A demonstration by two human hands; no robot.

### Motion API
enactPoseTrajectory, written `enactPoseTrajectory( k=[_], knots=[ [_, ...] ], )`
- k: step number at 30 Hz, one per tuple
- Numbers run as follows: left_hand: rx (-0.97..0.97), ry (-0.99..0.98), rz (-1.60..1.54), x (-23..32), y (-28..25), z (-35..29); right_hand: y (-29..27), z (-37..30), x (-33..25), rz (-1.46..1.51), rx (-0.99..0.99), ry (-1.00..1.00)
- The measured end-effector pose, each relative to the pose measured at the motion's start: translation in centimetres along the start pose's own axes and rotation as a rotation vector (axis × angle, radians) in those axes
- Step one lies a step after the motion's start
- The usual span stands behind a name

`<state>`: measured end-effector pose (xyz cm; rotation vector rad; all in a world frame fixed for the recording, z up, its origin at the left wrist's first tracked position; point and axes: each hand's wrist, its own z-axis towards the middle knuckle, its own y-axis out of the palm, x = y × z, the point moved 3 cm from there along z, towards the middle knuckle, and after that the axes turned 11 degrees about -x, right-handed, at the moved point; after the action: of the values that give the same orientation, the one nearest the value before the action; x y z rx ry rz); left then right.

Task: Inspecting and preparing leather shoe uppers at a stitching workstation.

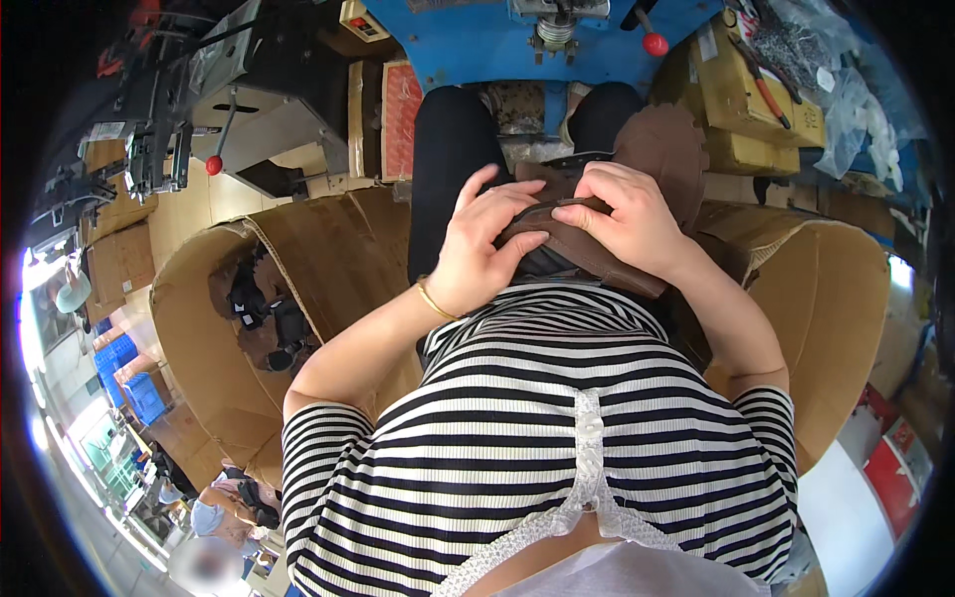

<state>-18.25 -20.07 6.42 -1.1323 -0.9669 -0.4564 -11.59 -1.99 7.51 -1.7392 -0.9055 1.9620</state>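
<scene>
A: What stands around the person, from the left?
B: An open cardboard box [199, 289] with dark items [264, 313] inside, a blue machine [477, 45] ahead, then another cardboard box [831, 289].

A: And the left hand [476, 241]?
B: It holds the left end of a brown piece [599, 257], thumb and fingers a little apart around the edge.

A: How does that piece lie?
B: Between the hands, close to the striped shirt [517, 368], its long axis slanting nearer the body rightward; most of it is nearer the right hand [632, 217].

A: That hand's grip?
B: Thumb and forefinger pinch the dark rim closely. Beyond shows a notched brown part [671, 149]; whether it is joined cannot be told.
</scene>
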Motion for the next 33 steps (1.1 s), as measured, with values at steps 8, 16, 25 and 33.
enactPoseTrajectory(
  k=[8, 16, 25, 33],
  knots=[
    [0.377, -0.027, 0.056, -0.9, -0.6, 2.3, -6.2, -3.5, -2.0, -0.272, 0.784, 0.172],
    [0.310, 0.038, 0.049, -0.3, -2.5, 6.0, -0.8, -4.9, 6.8, 2.014, 0.281, 0.232],
    [0.303, -0.199, -0.547, 0.0, -5.1, 10.0, -2.0, -2.6, 5.4, 2.050, 0.609, 0.022],
    [0.308, -0.094, -0.253, 1.2, -8.1, 13.1, -5.8, -0.6, 3.6, 1.939, 0.808, 0.080]
  ],
)
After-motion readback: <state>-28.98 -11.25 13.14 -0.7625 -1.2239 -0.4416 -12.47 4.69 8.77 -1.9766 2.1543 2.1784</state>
